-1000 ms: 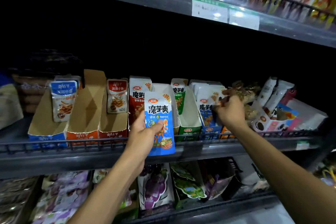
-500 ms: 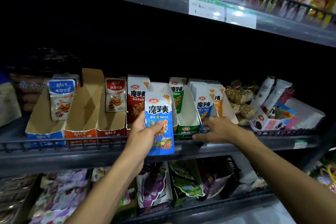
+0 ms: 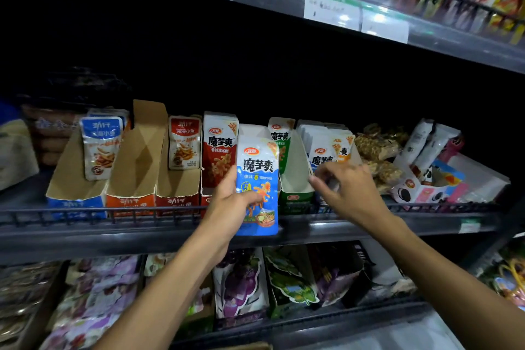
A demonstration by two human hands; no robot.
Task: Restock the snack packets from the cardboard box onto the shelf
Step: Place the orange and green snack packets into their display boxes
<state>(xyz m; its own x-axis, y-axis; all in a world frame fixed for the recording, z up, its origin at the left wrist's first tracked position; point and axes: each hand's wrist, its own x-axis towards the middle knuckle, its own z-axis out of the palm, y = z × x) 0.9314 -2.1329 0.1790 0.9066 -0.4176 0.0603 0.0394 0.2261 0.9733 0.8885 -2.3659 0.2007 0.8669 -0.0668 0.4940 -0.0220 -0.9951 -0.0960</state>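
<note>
The packet (image 3: 258,187) in the left hand (image 3: 230,207) is white above and blue below, with black characters and orange drawings. Left of it stands a red-and-white packet (image 3: 219,150); between the hands, a green-and-white box (image 3: 295,179).

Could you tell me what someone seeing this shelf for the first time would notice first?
The blue-and-white snack packet stands out, held upright by the left hand in front of the middle shelf's wire rail. Right of it, the right hand reaches toward the display boxes of matching packets. Further left, an empty cardboard display box gapes between fuller ones.
</note>
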